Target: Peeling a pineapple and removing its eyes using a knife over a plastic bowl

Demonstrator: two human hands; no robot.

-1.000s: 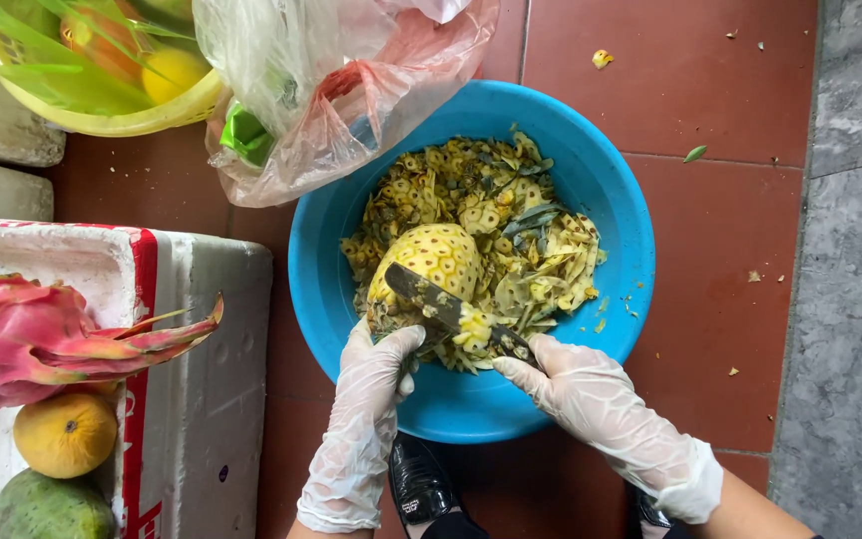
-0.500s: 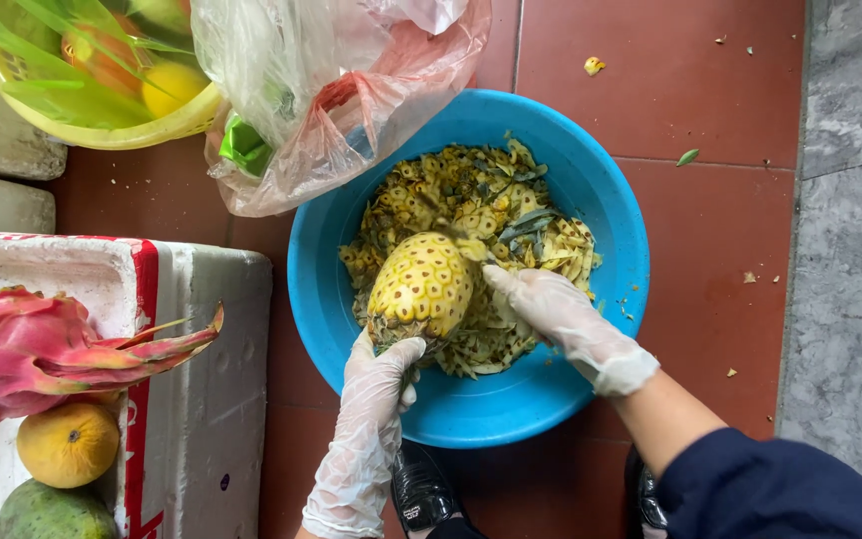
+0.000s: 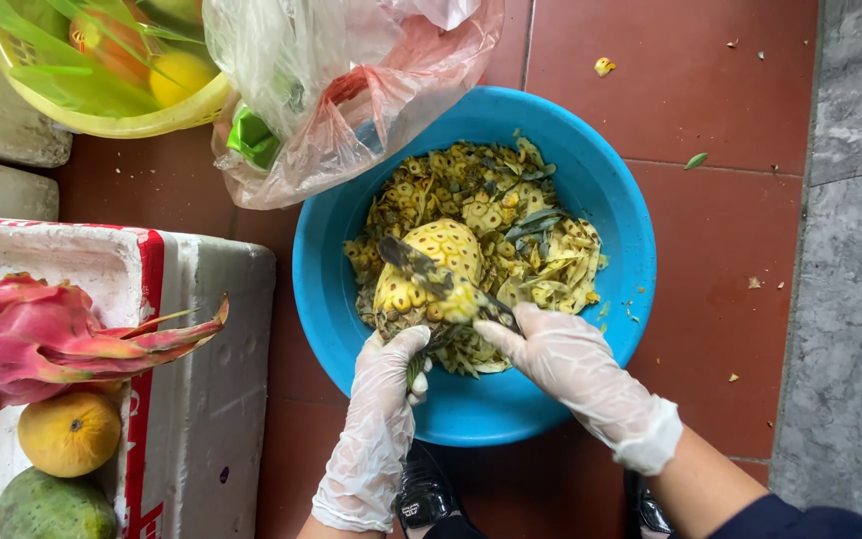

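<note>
One peeled pineapple (image 3: 429, 271) sits in one blue basin (image 3: 611, 190) on the red tiled floor (image 3: 710, 90), resting on a heap of yellow and green peelings (image 3: 541, 255). The left hand (image 3: 391, 364), in a thin clear glove, has its fingers closed around the leafy stub at the near end of the pineapple. The right hand (image 3: 551, 349), gloved the same way, has its fingers wrapped around the handle of one knife (image 3: 431, 274), whose blade lies slantwise across the fruit, touching its pitted yellow flesh.

Beside the basin lies one crumpled plastic bag (image 3: 341, 80), and behind it one yellow basket (image 3: 102, 110) holding fruit. On the left stands one white foam box (image 3: 202, 339) carrying one pink dragon fruit (image 3: 42, 334), one round yellow fruit (image 3: 70, 434) and one green fruit (image 3: 52, 507). Two black shoes (image 3: 423, 489) show below the basin.
</note>
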